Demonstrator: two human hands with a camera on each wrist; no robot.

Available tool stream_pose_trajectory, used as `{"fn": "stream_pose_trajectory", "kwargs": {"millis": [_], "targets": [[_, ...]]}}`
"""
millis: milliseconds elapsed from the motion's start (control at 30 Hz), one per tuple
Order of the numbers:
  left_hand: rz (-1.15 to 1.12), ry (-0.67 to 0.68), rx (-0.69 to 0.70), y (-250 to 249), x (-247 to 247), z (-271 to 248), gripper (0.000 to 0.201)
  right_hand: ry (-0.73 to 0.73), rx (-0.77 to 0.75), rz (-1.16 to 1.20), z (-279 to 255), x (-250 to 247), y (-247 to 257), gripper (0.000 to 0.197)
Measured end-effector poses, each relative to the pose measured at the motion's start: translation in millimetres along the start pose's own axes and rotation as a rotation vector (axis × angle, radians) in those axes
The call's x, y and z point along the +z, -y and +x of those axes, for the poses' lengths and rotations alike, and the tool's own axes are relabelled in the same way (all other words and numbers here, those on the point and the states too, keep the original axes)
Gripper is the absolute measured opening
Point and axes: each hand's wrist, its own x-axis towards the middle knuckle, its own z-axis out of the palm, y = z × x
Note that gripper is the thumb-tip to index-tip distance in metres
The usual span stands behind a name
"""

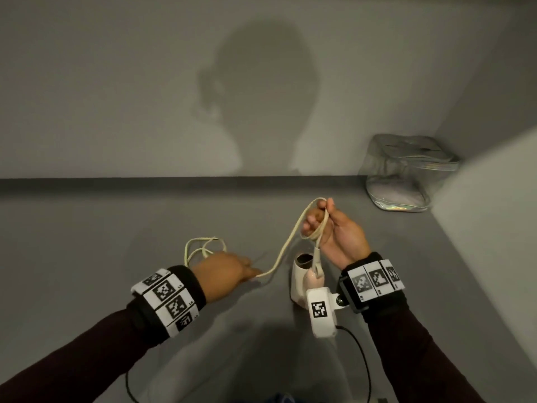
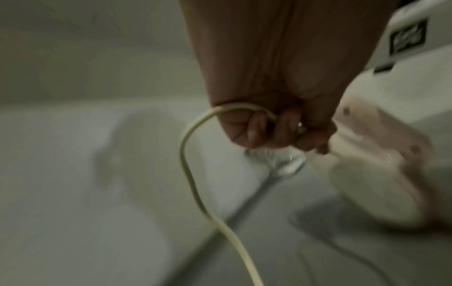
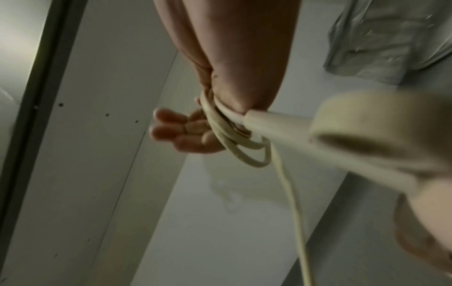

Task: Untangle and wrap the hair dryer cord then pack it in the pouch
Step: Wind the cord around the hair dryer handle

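A small white and pink hair dryer [image 1: 302, 279] hangs by its cream cord [image 1: 286, 242] below my raised right hand [image 1: 334, 228]. That hand grips a few coils of the cord [image 3: 234, 143], with the dryer's body [image 3: 367, 135] blurred close to the lens. The cord sags left to my left hand [image 1: 226, 267], low over the surface, whose curled fingers [image 2: 254, 131] pinch the cord [image 2: 193, 183]. More loose loops [image 1: 203, 248] lie beyond the left hand. The clear, shiny pouch [image 1: 406, 173] stands at the back right corner.
The grey surface [image 1: 116, 242] meets a wall behind and a side panel [image 1: 494, 228] on the right. A black cable [image 1: 360, 359] trails from the right wrist camera near the front edge.
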Motion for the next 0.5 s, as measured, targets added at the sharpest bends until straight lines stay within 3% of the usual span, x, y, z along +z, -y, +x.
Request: {"fn": "stream_pose_trajectory", "kwargs": {"millis": [67,100,233,300,367,500], "targets": [[0.145,-0.264,0.215,-20,-45,0,0.024,0.004,0.022,-0.059,3,10,-6,0.032],[0.178,-0.349,0.25,-26,-64,1,0.022,0.008,0.035,-0.106,4,15,-9,0.033],[0.044,-0.641,0.158,-26,-113,19,0.035,0.061,0.071,-0.286,1,30,-17,0.037],[-0.187,-0.653,0.019,-20,-121,33,0.04,0.075,0.088,-0.33,-2,32,-19,0.043],[-0.403,-0.625,-0.077,-13,-119,46,0.033,0.094,0.109,-0.272,-5,32,-20,0.05],[-0.8,-0.505,-0.095,0,-98,56,0.013,0.149,0.125,-0.144,-6,23,-14,0.048]]}}
